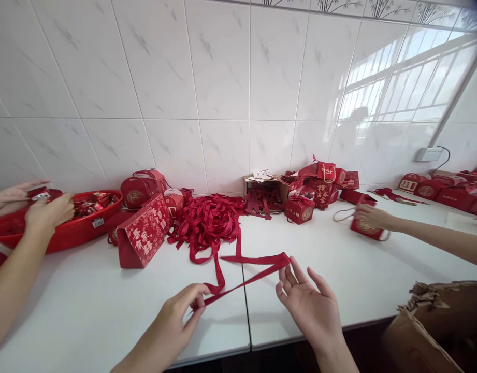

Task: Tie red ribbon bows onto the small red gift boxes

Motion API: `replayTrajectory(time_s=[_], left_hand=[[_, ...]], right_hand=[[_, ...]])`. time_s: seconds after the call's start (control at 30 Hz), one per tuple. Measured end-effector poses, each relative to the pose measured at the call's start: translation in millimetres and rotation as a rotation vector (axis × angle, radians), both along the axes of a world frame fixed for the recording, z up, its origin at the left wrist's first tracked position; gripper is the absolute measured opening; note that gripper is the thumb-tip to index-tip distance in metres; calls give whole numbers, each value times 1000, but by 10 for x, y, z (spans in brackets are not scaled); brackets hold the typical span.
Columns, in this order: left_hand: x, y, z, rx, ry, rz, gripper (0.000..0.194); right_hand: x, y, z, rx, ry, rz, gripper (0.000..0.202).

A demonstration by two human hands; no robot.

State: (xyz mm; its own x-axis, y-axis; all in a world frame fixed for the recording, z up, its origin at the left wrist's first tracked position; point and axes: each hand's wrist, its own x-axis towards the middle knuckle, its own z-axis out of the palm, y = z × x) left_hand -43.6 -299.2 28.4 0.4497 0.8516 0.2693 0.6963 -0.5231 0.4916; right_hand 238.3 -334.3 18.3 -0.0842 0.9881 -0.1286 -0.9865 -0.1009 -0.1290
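My left hand [179, 313] pinches a red ribbon [242, 283] between thumb and fingers. From there the ribbon runs up to my right hand [310, 305], palm up, where it folds back at the fingertips; the right thumb stands apart, and the ribbon seems caught between the fingers. Its free end points left above the white table [207, 342]. Just beyond lies a tangled heap of red ribbons [213, 220], with a strand trailing toward my left hand. A red gift box [143, 233] with a slanted top and gold lettering stands left of the heap.
At left, another person's hands [47, 212] hold a red item over a red basin [83, 230]. At right, another hand [372, 216] grips a small red box. More red boxes [319, 191] and an open carton [266, 197] line the wall. A torn cardboard box [424, 331] stands front right.
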Motion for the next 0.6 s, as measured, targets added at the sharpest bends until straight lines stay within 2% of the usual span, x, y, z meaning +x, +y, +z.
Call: replayTrajectory(time_s=[0.07, 0.13, 0.2, 0.3, 0.43, 0.6], left_hand=[[-98, 82, -5, 6, 19, 49, 18], [-174, 160, 4, -8, 41, 87, 19], [-215, 237, 19, -32, 67, 103, 18], [-205, 358, 15, -83, 94, 86, 14], [-100, 516, -98, -124, 112, 80, 9], [14, 619, -259, -57, 71, 91, 16]], right_hand=[[66, 47, 47, 7, -27, -32, 35], [161, 205, 106, 9, -130, -51, 36], [298, 488, 161, -53, -296, -66, 33], [560, 1057, 189, -236, -494, -78, 24], [873, 1755, 73, -282, -635, -147, 22], [1095, 2294, -174, -210, -916, -234, 17]])
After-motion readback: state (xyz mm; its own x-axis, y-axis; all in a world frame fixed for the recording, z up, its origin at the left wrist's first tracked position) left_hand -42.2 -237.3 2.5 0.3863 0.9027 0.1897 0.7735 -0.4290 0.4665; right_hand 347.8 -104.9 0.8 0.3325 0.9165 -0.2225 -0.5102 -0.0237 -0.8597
